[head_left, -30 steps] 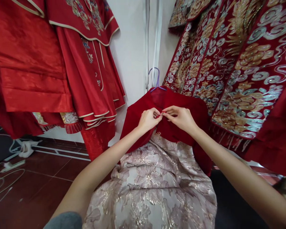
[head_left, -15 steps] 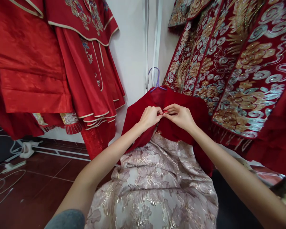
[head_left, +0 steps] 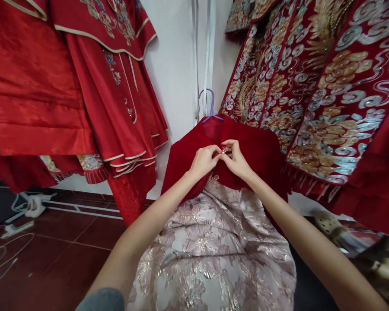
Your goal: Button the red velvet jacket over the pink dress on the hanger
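Note:
A dark red velvet jacket (head_left: pixel 259 151) hangs on a purple hanger (head_left: pixel 212 108) over a pale dress (head_left: pixel 210 250) with shiny floral patterning. At the jacket's front opening, my left hand (head_left: pixel 205 160) pinches near the edge, fingertips together. My right hand (head_left: pixel 236 159) meets it there, thumb and fingers closed around a small decorated button (head_left: pixel 226 150), red and gold in look. What exactly lies between the left fingertips is hidden. Lower on the front edge sits another gold ornament (head_left: pixel 215 177).
Red garments with pale piping (head_left: pixel 113 99) hang at left. Heavily embroidered red garments (head_left: pixel 311 103) hang at right. White rack poles (head_left: pixel 209 56) stand behind the jacket. White cables (head_left: pixel 13 259) lie on the floor at left; a perforated clog (head_left: pixel 327 223) is at lower right.
The view has shifted slightly. My right hand has turned a little, its fingers more curled at the button, which shows more now. My left hand stays at the jacket opening.

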The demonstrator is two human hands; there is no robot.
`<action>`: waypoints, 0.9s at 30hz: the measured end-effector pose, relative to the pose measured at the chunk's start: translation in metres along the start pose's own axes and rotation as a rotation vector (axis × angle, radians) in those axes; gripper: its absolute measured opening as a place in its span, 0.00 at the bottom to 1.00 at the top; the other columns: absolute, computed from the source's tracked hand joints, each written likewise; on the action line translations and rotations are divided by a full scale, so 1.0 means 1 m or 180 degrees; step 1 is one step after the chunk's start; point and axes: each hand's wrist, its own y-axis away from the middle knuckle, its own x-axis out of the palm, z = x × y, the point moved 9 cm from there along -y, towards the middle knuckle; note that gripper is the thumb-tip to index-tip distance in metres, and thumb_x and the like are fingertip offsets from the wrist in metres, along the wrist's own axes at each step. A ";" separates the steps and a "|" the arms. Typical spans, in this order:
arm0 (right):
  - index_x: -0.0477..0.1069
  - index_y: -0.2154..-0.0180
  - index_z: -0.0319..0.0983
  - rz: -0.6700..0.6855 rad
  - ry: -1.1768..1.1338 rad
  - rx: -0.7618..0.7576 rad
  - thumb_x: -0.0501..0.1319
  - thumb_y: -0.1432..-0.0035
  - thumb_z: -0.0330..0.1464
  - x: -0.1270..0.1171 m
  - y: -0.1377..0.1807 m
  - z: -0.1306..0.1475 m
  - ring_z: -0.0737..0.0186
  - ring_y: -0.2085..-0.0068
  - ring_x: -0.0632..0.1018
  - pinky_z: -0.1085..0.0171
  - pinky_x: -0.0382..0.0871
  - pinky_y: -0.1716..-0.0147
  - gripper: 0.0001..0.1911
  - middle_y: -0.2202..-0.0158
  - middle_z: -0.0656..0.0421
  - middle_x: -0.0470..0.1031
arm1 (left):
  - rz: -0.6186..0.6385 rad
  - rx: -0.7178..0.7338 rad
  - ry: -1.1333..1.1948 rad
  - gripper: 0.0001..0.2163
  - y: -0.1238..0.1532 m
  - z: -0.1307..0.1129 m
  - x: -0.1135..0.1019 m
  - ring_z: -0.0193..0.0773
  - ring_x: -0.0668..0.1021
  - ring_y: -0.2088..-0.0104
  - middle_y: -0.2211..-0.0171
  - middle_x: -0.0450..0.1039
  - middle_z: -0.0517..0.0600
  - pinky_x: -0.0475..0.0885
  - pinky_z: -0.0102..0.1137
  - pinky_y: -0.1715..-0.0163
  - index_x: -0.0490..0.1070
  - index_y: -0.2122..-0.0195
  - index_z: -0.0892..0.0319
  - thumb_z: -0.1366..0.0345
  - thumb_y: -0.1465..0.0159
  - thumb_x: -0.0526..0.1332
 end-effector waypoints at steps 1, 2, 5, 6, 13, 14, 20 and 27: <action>0.52 0.44 0.38 -0.0032 0.0044 -0.0131 0.60 0.47 0.38 0.002 0.009 0.003 0.56 0.51 0.72 0.55 0.71 0.55 0.31 0.48 0.48 0.64 | -0.0142 -0.0238 0.0437 0.06 0.002 0.011 0.001 0.39 0.78 0.64 0.64 0.78 0.53 0.70 0.33 0.59 0.75 0.65 0.60 0.68 0.43 0.62; 0.46 0.41 0.39 0.0000 0.0186 -0.0314 0.63 0.50 0.39 0.006 0.021 0.008 0.53 0.45 0.68 0.52 0.68 0.51 0.40 0.43 0.45 0.58 | -0.0237 -0.0491 0.0917 0.07 0.005 0.022 0.004 0.39 0.78 0.63 0.64 0.78 0.53 0.70 0.33 0.58 0.75 0.65 0.61 0.66 0.44 0.64; 0.40 0.36 0.41 0.0327 0.1147 -0.0960 0.66 0.53 0.37 0.023 0.059 0.020 0.44 0.34 0.50 0.42 0.48 0.39 0.49 0.34 0.43 0.41 | -0.0282 -0.1149 0.2150 0.10 0.016 0.047 0.018 0.39 0.78 0.61 0.62 0.78 0.54 0.70 0.35 0.54 0.75 0.66 0.62 0.63 0.48 0.67; 0.42 0.36 0.42 0.0384 0.1491 -0.1091 0.64 0.50 0.34 0.026 0.070 0.020 0.44 0.33 0.47 0.40 0.42 0.38 0.45 0.33 0.45 0.38 | -0.0280 -0.1311 0.2413 0.11 0.019 0.051 0.021 0.39 0.78 0.60 0.61 0.78 0.54 0.70 0.35 0.54 0.76 0.66 0.62 0.62 0.49 0.68; 0.58 0.43 0.43 -0.0714 0.1709 -0.0871 0.60 0.51 0.26 -0.035 0.091 0.007 0.50 0.43 0.66 0.47 0.62 0.46 0.32 0.41 0.50 0.61 | -0.0155 -0.1794 0.3270 0.19 0.038 0.052 0.036 0.41 0.78 0.58 0.58 0.76 0.58 0.69 0.41 0.50 0.75 0.63 0.63 0.50 0.44 0.63; 0.60 0.45 0.42 -0.0983 0.1556 -0.0709 0.61 0.52 0.26 -0.050 0.091 0.009 0.51 0.47 0.69 0.49 0.65 0.49 0.31 0.46 0.50 0.65 | -0.0063 -0.1847 0.3368 0.20 0.040 0.049 0.041 0.43 0.77 0.54 0.57 0.76 0.58 0.67 0.41 0.48 0.75 0.63 0.62 0.48 0.43 0.62; 0.62 0.47 0.40 -0.1129 0.0854 -0.0127 0.61 0.50 0.26 -0.078 0.096 0.049 0.57 0.56 0.74 0.56 0.69 0.55 0.27 0.54 0.53 0.71 | 0.0220 -0.1861 0.4019 0.20 0.061 0.000 0.076 0.44 0.70 0.44 0.51 0.74 0.50 0.58 0.41 0.40 0.75 0.59 0.55 0.45 0.42 0.57; 0.66 0.48 0.43 0.0114 0.0084 0.0394 0.61 0.43 0.34 -0.066 0.118 0.057 0.57 0.46 0.71 0.55 0.66 0.45 0.19 0.47 0.55 0.69 | -0.0310 -0.1648 0.3854 0.25 0.108 -0.033 0.114 0.49 0.72 0.47 0.54 0.75 0.56 0.62 0.44 0.43 0.74 0.55 0.63 0.47 0.44 0.59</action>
